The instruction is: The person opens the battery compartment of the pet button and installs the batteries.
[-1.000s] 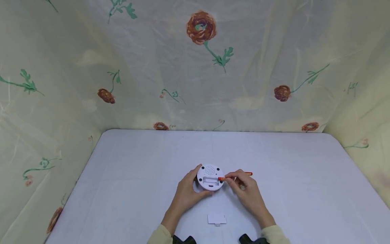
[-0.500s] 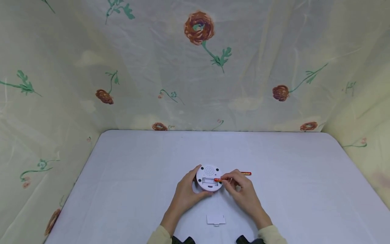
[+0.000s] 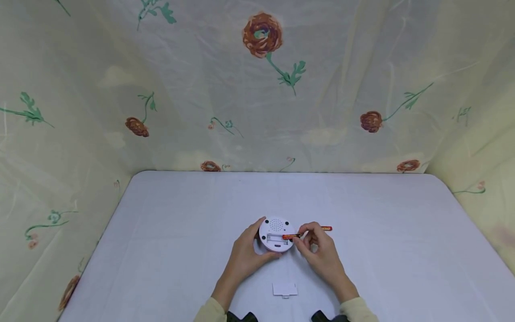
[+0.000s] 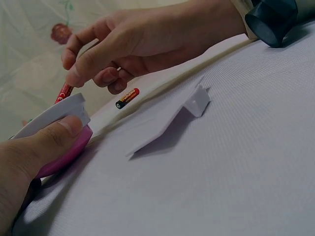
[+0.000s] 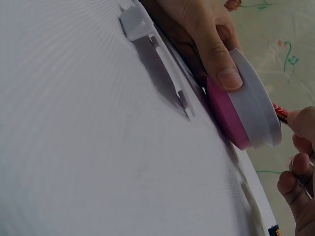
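I have the left hand [image 3: 247,255] gripping the round device [image 3: 276,224], battery compartment [image 3: 274,239] up, the right hand [image 3: 322,248] pinching a red battery [image 3: 289,236], tip over the compartment. Right of the device, beyond that hand, lies a second battery [image 3: 327,228]; on the device's near side, a white cover [image 3: 284,289].

I can make out a left sleeve [image 3: 211,311] and a right sleeve [image 3: 359,309] in matching pale cream-beige, plain along the parts I can see, each ending at the wrist. Inside the left sleeve I see a black wrist unit [image 3: 242,317], smooth and rounded. The right wrist unit [image 4: 272,24] looks darkly blue-green on my left wrist feed, with a round, cup-like end and a thick rim. I see the left hand [image 3: 249,256] and right hand [image 3: 322,254] bare; the left thumbnail [image 5: 230,78] is short.
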Motion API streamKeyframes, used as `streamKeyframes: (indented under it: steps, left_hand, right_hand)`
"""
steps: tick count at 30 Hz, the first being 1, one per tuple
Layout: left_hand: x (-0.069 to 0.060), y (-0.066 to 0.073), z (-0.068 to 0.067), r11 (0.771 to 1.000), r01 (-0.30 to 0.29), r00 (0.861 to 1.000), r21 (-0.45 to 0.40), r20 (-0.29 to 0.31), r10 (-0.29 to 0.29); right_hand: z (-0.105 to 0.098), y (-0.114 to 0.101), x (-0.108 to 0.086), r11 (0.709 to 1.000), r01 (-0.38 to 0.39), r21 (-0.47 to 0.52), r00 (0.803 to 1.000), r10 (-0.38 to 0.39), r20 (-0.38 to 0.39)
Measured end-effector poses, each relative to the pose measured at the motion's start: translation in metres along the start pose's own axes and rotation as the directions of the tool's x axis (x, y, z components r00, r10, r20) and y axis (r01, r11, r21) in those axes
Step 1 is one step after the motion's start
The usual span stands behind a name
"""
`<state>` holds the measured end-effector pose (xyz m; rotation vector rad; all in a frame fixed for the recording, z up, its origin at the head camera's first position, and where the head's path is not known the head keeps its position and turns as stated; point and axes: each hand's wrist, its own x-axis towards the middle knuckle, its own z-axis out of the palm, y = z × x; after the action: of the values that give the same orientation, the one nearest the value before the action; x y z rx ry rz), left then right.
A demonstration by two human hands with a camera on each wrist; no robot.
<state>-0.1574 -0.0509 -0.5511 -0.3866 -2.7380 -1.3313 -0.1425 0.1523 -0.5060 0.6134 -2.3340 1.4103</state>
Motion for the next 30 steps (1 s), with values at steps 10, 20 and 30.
streamKeyframes:
  steps: [10,20,30]
  left_hand:
    - [-0.0009,-0.0001,-0.0002,1.000,-0.003,1.000,-0.007,-0.003,0.003]
    - [-0.0001,0.0000,-0.0002,1.000,-0.008,1.000,-0.012,0.002,0.008]
    - [-0.0003,0.0020,-0.0023,1.000,-0.001,1.000,-0.021,0.007,0.001]
  right_hand:
    - [0.0028,0.0021,0.0006,0.994,0.110,0.028,0.994,-0.109,-0.031]
    - [0.0044,0.0001,-0.0001,0.995,0.104,0.008,0.994,-0.104,-0.030]
    - [0.0051,-0.0035,-0.0009,0.999,0.021,-0.038,1.000,-0.021,0.004]
